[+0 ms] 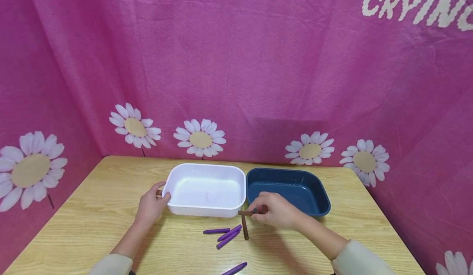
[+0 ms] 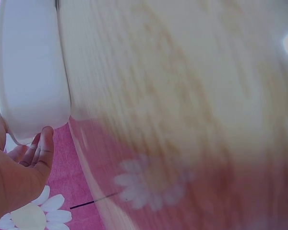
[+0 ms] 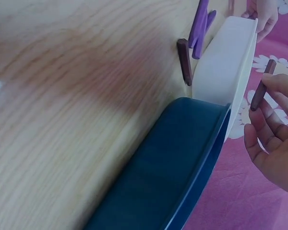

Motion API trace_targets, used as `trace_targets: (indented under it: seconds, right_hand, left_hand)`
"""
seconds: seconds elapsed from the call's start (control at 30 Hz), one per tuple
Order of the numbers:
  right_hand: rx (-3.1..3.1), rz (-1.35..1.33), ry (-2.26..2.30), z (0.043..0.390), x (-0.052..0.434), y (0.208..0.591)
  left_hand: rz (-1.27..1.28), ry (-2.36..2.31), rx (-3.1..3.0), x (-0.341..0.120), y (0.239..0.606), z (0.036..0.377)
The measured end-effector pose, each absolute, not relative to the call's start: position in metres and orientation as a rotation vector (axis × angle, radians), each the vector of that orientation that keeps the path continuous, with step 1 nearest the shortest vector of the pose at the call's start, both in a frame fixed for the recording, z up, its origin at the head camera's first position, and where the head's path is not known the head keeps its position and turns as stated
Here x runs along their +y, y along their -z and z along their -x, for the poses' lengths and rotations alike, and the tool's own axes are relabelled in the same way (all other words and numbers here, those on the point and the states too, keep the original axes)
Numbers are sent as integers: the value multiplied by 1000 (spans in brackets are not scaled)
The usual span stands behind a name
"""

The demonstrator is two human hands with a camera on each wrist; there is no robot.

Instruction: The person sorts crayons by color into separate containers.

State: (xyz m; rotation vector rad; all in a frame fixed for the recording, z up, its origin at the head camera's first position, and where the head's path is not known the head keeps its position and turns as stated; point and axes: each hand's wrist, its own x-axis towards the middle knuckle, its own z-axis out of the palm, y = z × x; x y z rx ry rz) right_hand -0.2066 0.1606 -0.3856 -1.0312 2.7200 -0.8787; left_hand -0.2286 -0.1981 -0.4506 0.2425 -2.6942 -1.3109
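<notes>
My right hand [image 1: 277,210] pinches a brown crayon [image 3: 263,86] between thumb and fingers, above the front left corner of the dark blue basin [image 1: 325,201]. A second brown crayon [image 1: 245,228] lies on the table just below it. With my left hand [image 1: 152,203] I grip the left end of the white basin [image 1: 207,211], thumb over the rim and fingers against the outside wall. Several purple crayons [image 1: 216,231] lie in front of the white basin, some of them crossing. The inside of the white basin shows only its bare bottom in the head view.
The two basins stand side by side on a wooden table [image 1: 111,193]. Nearer to me lies one more purple crayon [image 1: 235,269], partly cut off by the frame. Behind the table hangs a pink cloth [image 1: 236,82] with daisies and white lettering.
</notes>
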Motion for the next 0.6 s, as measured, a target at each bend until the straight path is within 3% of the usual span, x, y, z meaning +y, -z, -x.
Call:
trace_targets:
  seconds: [0.6]
  right_hand:
    - [2774,1045,835,223,141,375]
  left_hand:
    - [-239,1316,-2689,-198,451,228]
